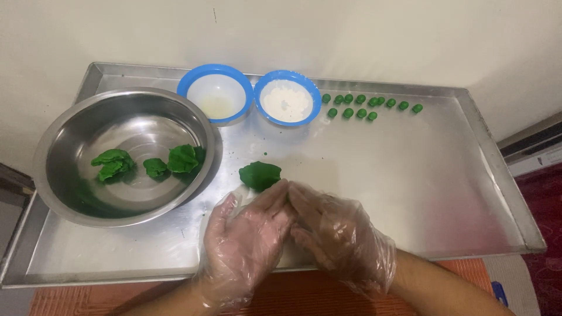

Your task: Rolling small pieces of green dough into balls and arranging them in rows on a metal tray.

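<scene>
While a wide metal tray [445, 193] covers most of the view, everything sits on it within easy reach of the person's two hands. At its left stands a big steel bowl [70, 146] holding three torn pieces of green dough [182, 158], kept together there, likely as stock. Behind, two small blue-rimmed bowls stand side by side: the one with clear liquid [215, 93] and the flour bowl [287, 97], both close to the work. A lump of green dough [260, 175] lies on the bare tray just beyond the fingertips. The left hand [246, 246] and right hand [339, 237], both in thin clear plastic gloves that probably keep dough off the skin, are pressed palm to palm; whether their fingers enclose anything I cannot tell. Smallest, a double row of tiny green balls [369, 106] lies at the far edge, well apart from the hands.
</scene>
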